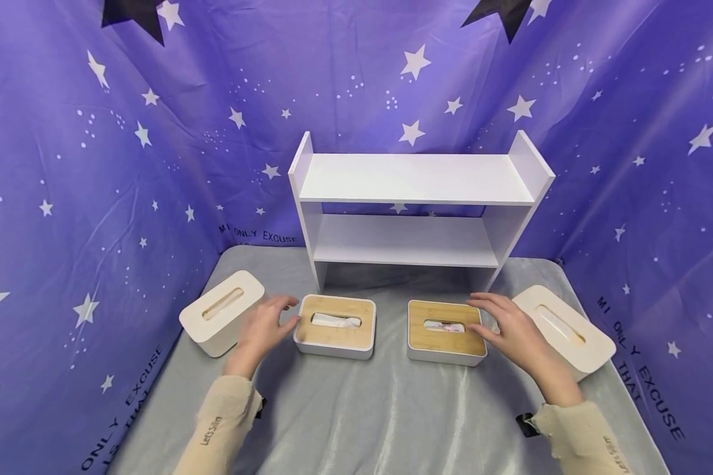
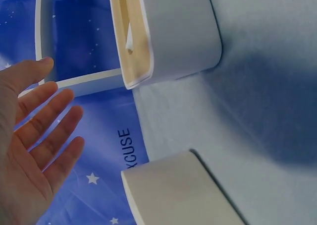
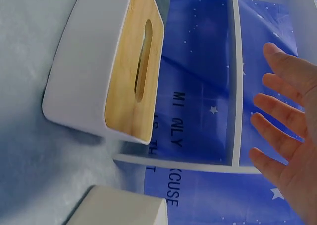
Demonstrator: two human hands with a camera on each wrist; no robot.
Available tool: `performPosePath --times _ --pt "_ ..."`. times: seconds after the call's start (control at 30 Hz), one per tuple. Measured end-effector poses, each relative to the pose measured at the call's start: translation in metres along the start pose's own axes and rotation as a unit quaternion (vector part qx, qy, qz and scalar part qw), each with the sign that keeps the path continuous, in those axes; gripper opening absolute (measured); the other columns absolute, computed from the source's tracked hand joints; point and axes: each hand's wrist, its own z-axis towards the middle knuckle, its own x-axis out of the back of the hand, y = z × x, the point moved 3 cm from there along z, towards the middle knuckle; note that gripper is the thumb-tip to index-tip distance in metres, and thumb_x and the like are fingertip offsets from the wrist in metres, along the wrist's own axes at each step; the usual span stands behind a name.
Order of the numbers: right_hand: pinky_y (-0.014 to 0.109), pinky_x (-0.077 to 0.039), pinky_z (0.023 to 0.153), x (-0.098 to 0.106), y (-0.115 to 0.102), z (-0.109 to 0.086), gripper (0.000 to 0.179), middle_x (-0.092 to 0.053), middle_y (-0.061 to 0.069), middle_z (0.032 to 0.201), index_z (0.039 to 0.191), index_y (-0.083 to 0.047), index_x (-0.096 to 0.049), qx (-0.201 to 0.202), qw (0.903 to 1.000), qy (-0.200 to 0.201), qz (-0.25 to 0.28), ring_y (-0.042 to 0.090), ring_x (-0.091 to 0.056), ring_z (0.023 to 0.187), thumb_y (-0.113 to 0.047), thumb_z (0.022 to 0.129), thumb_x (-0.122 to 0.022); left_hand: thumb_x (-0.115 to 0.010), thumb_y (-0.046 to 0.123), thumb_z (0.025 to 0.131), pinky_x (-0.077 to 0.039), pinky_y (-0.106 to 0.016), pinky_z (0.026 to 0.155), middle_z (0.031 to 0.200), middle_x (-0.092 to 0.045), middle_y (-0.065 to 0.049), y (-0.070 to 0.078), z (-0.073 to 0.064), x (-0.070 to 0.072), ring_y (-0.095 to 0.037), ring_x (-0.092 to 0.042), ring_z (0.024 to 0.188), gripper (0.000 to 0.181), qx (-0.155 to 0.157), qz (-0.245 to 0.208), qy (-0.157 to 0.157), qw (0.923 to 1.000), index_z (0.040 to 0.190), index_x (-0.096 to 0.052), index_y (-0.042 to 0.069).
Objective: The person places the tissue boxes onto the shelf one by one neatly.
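Two tissue boxes with wooden lids stand side by side on the grey cloth. My left hand (image 1: 265, 328) hovers beside the left wood-lidded tissue box (image 1: 337, 338), fingers spread and holding nothing. White tissue shows in that box's slot. At the right wood-lidded tissue box (image 1: 440, 344), my right hand (image 1: 509, 330) is held near its right edge, with fingers apart and no object in them. Something white with coloured print shows in its slot. In both wrist views the palms face the boxes with a gap between.
An all-white tissue box (image 1: 228, 330) stands tilted in angle at the far left, and another white tissue box (image 1: 570, 330) at the right. Behind them rises a white two-tier shelf (image 1: 410, 241). Purple star-printed curtains (image 1: 356, 79) enclose the cloth-covered table (image 1: 392, 422).
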Motion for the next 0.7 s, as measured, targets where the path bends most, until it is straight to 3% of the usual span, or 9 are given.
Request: performPosePath --times 0.33,0.57,0.7 --pt "0.05 -0.049 0.094 -0.017 -0.01 0.003 0.044 -0.069 0.013 0.121 0.116 -0.006 -0.071 0.007 0.9994 0.003 0.033 0.036 -0.063 0.113 -0.015 0.075 -0.085 -0.079 0.024 0.084 -0.058 -0.046 0.075 0.112 -0.073 -0.006 -0.002 -0.002 -0.016 -0.025 -0.071 0.096 0.034 0.009 -0.025 0.015 0.9995 0.115 -0.07 0.014" --pt "0.05 -0.049 0.094 -0.026 -0.012 0.003 0.046 -0.069 0.014 0.121 0.117 -0.006 -0.071 0.007 0.999 0.0 0.044 0.035 -0.064 0.112 -0.013 0.074 -0.085 -0.077 0.025 0.086 -0.058 -0.048 0.079 0.115 -0.072 -0.006 -0.003 -0.002 -0.024 -0.025 -0.071 0.099 0.032 0.028 -0.048 0.009 0.9984 0.116 -0.07 0.015" --pt "0.052 -0.05 0.095 -0.031 -0.013 0.002 0.045 -0.069 0.013 0.122 0.117 -0.006 -0.071 0.0 0.9987 -0.007 0.05 0.035 -0.063 0.114 -0.015 0.075 -0.085 -0.078 0.023 0.085 -0.058 -0.049 0.081 0.113 -0.072 -0.007 -0.003 -0.004 -0.028 -0.026 -0.07 0.099 0.031 0.023 -0.062 0.017 0.9976 0.114 -0.071 0.013"
